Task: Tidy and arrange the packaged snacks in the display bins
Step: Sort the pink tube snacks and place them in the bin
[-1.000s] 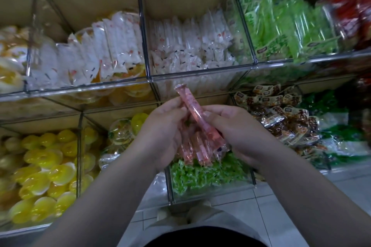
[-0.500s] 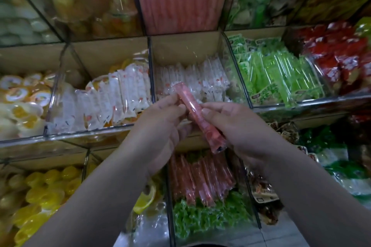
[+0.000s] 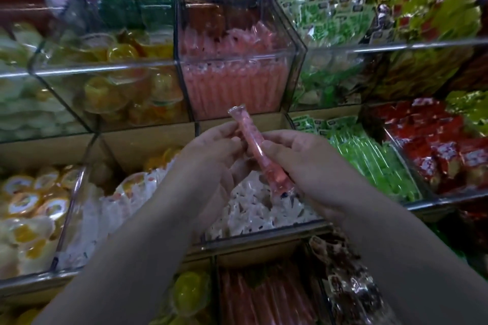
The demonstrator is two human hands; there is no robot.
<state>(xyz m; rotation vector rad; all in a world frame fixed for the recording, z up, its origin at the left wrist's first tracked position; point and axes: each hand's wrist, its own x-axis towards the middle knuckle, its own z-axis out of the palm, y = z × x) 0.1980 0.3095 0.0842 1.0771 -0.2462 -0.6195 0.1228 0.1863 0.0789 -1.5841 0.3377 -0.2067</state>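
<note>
tube: one pink tube (image 3: 257, 152) in a clear wrapper, held in the air between both hands, tilted, upper end far and slightly left, lower end near and right
left hand: left hand (image 3: 211, 155) is closed on the tube, upper half pinched from the left by thumb and fingertips
right hand: right hand (image 3: 303, 161) is closed on the tube, middle gripped from the right with curled fingers; lower end sticks out below the palm
tube position: held above the white packets (image 3: 264, 208) in the middle-row bin, just near of and below the upper bin
upper bin: clear front wall, rim (image 3: 237, 64) seen across it; filled with matching pink tubes (image 3: 232, 87), stood upright in front, loose ones piled on top
lower bin: more pink tubes (image 3: 264, 295) lying in the near bottom row, partly hidden by the forearms
right of hands: green sticks (image 3: 369, 155) packed in a row, red packets (image 3: 435, 150) further right
left of hands: white wrapped packs (image 3: 111, 206), then jelly cups (image 3: 26, 206) at far left
upper left: orange jelly cups (image 3: 118, 87) behind clear plastic
far top: blurred, contents cannot be told
</note>
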